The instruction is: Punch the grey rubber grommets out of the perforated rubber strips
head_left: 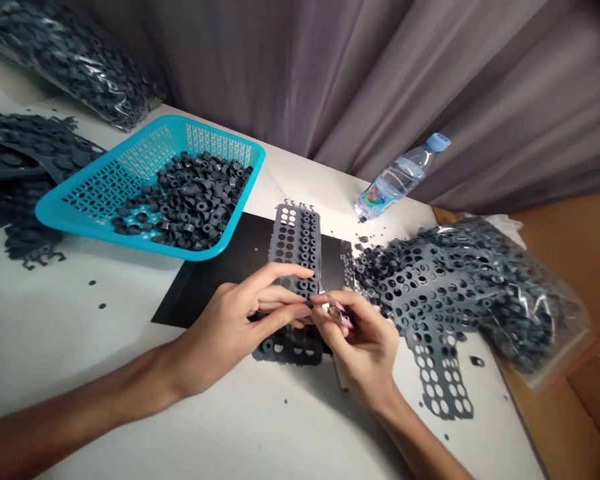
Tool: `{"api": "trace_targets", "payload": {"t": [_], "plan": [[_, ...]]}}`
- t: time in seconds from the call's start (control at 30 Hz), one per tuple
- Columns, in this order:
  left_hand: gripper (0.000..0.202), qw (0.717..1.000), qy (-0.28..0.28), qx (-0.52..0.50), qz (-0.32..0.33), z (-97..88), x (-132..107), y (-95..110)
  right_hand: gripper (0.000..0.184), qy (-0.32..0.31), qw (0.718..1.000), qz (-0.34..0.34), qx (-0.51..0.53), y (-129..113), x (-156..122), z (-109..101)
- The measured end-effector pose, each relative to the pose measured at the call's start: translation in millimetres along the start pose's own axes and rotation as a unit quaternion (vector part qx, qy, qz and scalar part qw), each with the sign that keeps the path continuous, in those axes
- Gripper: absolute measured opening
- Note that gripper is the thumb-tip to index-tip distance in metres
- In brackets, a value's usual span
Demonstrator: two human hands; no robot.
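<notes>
The step in hand looks like working small dark rings free of the perforated sheet point(283, 250), which lies on a black mat point(215, 273) beneath both hands. The right hand point(365, 340) has its grip closed around a small pinkish tool point(341, 315); the left hand point(230, 313) brings thumb and fingers close at the tool's tip, but whether that grip pinches a ring I cannot tell. The next move seems to call for a steady left hand and careful aim. The white bench point(195, 427) also carries a blue basket point(195, 254) of loose rings point(200, 193), a water bottle point(397, 175) and, at right, heaped perforated sheets point(430, 280) beside a clear bag point(535, 327). A grey curtain point(300, 73) hangs behind.
</notes>
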State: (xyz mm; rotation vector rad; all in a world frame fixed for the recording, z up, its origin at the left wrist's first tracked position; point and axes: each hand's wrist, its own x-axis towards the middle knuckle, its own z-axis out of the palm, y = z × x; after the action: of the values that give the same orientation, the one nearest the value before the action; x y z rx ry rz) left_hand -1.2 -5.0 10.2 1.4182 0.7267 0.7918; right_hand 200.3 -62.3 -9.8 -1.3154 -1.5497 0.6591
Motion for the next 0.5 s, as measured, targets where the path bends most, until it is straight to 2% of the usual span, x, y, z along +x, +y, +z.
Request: {"api": "trace_targets", "payload": {"t": [0.2,0.37,0.5], "plan": [[0.032,1.000,-0.019,0.022,0.004,-0.7,-1.6,-0.9,0.015,-0.003,0.999,0.037,0.025,2.1,-1.6,-1.5],[0.032,0.998,-0.048,0.043,0.004,-2.2,-1.7,-1.5,0.018,-0.015,0.999,0.037,0.035,2.0,-0.7,-2.6],[0.030,0.998,-0.051,0.048,0.000,-2.2,-1.5,-2.5,0.019,-0.021,0.998,0.053,0.035,3.0,-0.8,-3.1]]}}
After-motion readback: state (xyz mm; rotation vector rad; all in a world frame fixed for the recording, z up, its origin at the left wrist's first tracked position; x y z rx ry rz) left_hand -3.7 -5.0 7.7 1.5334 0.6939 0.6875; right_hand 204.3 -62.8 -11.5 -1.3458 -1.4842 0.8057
